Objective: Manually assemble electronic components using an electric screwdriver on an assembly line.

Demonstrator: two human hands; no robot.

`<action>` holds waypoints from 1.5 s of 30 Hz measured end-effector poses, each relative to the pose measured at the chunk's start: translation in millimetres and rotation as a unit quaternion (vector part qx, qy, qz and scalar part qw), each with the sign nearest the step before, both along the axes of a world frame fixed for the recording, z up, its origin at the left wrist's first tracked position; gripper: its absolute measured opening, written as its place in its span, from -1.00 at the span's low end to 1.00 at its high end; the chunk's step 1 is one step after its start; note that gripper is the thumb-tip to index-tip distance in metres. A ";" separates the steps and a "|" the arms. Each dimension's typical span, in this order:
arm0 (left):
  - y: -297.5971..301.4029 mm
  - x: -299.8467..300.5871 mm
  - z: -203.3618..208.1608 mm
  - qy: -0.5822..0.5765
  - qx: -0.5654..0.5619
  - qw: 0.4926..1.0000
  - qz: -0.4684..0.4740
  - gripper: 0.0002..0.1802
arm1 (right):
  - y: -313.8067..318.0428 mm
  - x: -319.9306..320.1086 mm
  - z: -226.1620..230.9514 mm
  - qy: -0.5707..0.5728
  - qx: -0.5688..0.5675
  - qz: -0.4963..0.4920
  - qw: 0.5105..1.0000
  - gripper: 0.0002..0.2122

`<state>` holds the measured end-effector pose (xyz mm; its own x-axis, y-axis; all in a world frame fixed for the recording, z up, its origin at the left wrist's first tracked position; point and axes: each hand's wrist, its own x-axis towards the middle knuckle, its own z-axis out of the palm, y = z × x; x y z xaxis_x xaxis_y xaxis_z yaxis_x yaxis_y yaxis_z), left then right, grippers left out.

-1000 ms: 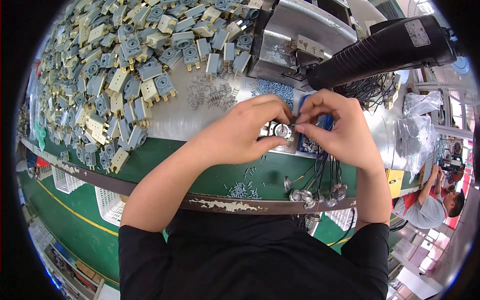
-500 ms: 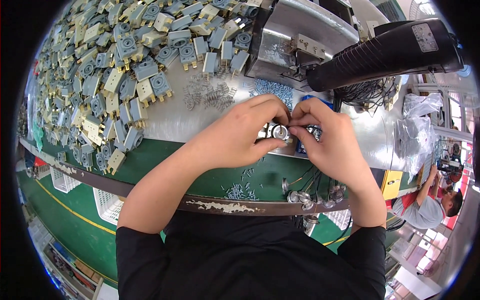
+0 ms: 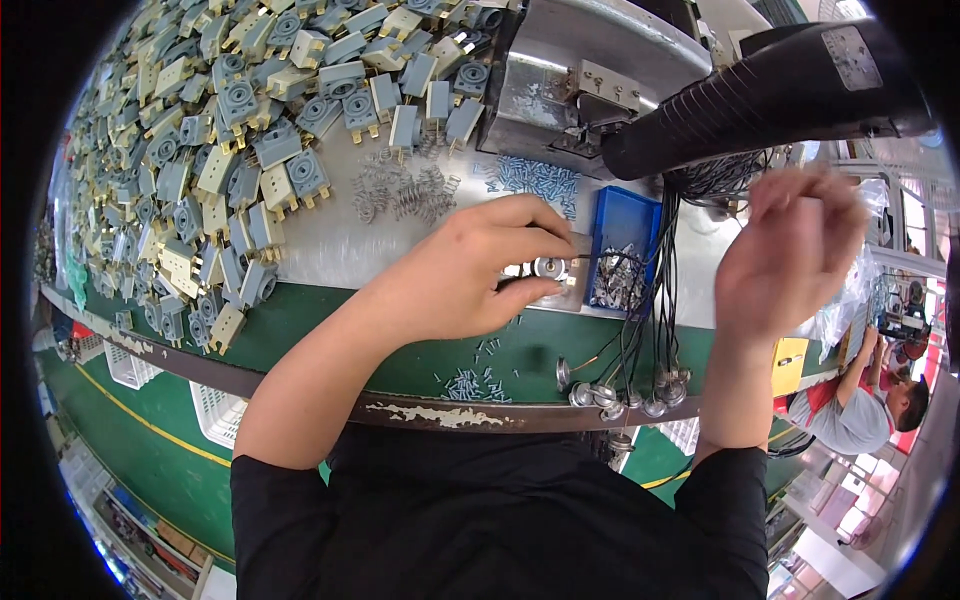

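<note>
My left hand (image 3: 490,262) has thumb and fingers closed around a small round metal part (image 3: 549,268) at the middle of the bench. A thin dark wire leads from this part toward the right. Most of the part's left side is hidden under my fingers. My right hand (image 3: 790,255) is up over the right side of the bench, smeared by motion, so its fingers cannot be read. Between the two hands stands a blue tray (image 3: 601,225) with small metal pieces (image 3: 620,277) in it. Black wires (image 3: 668,270) ending in round metal discs (image 3: 603,394) hang beside the tray.
Grey-and-cream plug housings (image 3: 240,180) are heaped at the left. Springs (image 3: 405,187) and bluish screws (image 3: 535,183) lie behind my left hand; more screws (image 3: 470,385) sit near the front edge. A thick black arm-like piece (image 3: 740,105) juts in above. Another person (image 3: 850,420) works far right.
My right hand has let go at the round part and swung right and up, uncovering the blue tray. My left hand stays on the part.
</note>
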<state>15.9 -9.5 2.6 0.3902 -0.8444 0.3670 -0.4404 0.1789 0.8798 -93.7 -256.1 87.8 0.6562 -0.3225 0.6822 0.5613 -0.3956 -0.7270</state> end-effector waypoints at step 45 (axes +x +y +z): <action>4.3 -1.1 -2.8 0.022 0.003 1.000 -0.011 -0.63 | 52.5 100.3 34.1 0.126 0.078 0.018 0.989 0.05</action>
<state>14.8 -5.3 -0.1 0.3872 -0.8553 0.3444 -0.3972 0.1823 0.8994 6.6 -203.6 122.0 0.8119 -0.3837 0.4399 0.3666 -0.2513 -0.8958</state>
